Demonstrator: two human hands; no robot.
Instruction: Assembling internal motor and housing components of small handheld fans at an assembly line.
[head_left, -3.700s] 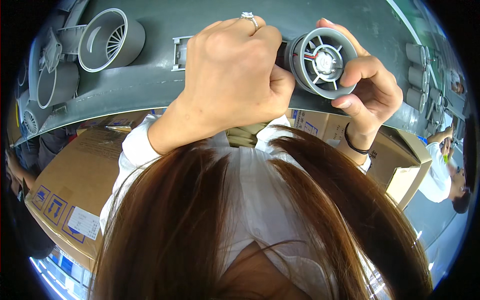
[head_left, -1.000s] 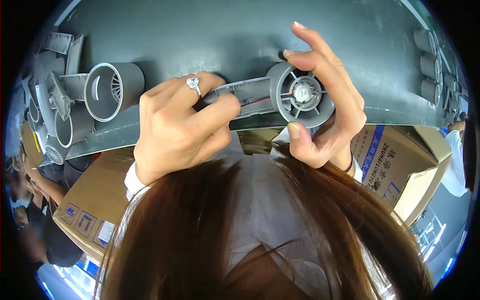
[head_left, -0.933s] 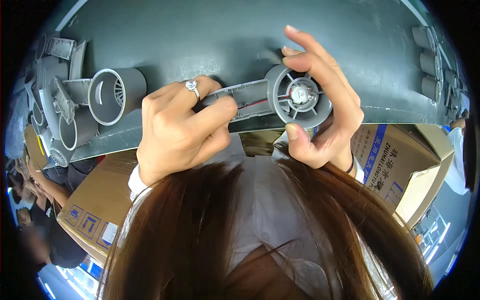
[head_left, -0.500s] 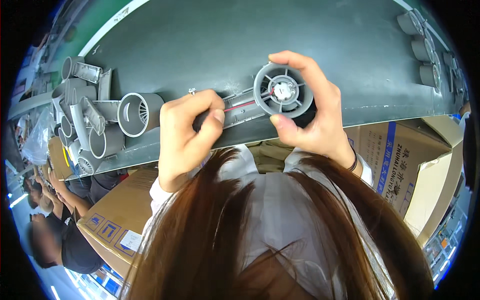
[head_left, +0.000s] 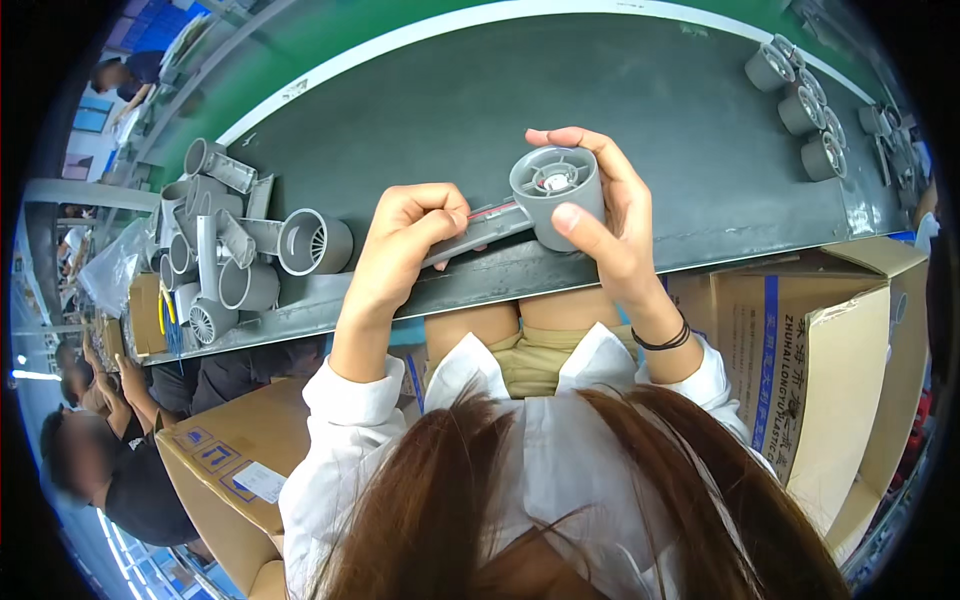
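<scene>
Both of my hands hold a grey hair dryer housing [head_left: 577,213] above the near edge of the dark worktop. My right hand [head_left: 622,215] is wrapped round its round barrel, thumb on the near side and fingers on the far side. Inside the barrel's open end sits a white-centred motor [head_left: 556,183] framed by spokes. A red wire [head_left: 492,211] runs from the barrel along the open, trough-like handle [head_left: 487,232]. At the handle's far-left end my left hand [head_left: 412,235] is closed, thumb and forefinger pinching the handle and wire; its fingertips are partly hidden.
Several similar grey housings [head_left: 316,243] are heaped on the worktop at left. Short grey cylinders [head_left: 823,157] stand at the far right. Open cardboard boxes [head_left: 740,330] lie below the worktop's edge on the right, with another box [head_left: 235,450] at left. A co-worker [head_left: 140,490] sits at lower left.
The barrel has tilted, so its side wall now shows below the spoked end. My right thumb has moved onto that wall. The whole view has shifted, showing more worktop.
</scene>
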